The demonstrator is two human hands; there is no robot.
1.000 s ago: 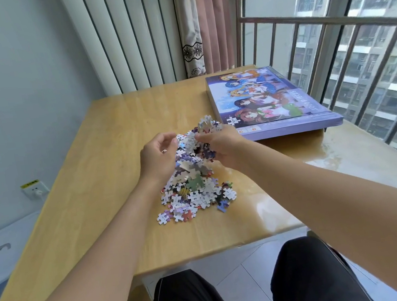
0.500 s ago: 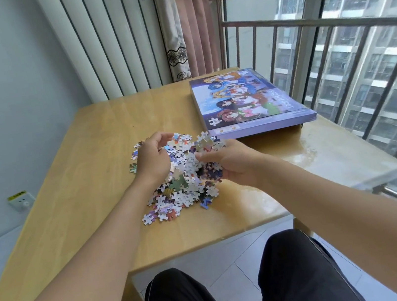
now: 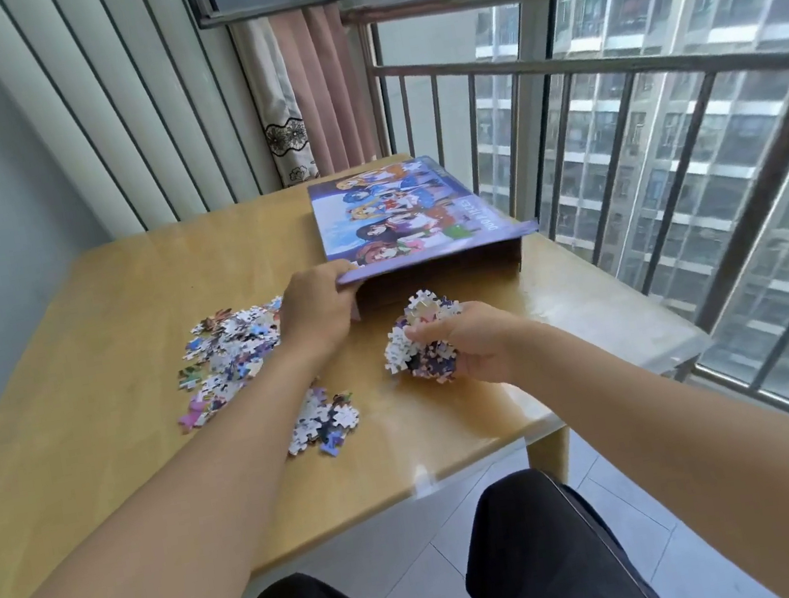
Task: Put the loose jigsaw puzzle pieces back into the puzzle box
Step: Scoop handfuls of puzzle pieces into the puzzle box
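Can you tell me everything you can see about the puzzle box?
The puzzle box is flat and wide, seemingly cardboard, with a purple edge and a cartoon picture of characters on its lid. It lies on the far right part of the wooden table, by the window railing. The left hand grips the lid's near corner and lifts it, so the near side gapes open and shows a dark brown inside. The right hand holds a bunch of puzzle pieces just before the opening.

The left hand [image 3: 314, 314] covers the lifted lid's [image 3: 412, 210] near corner. Inside the box [image 3: 435, 274] is shadow. Lid lettering blurs. Puzzle pieces [image 3: 229, 348] partly hide behind the left wrist.
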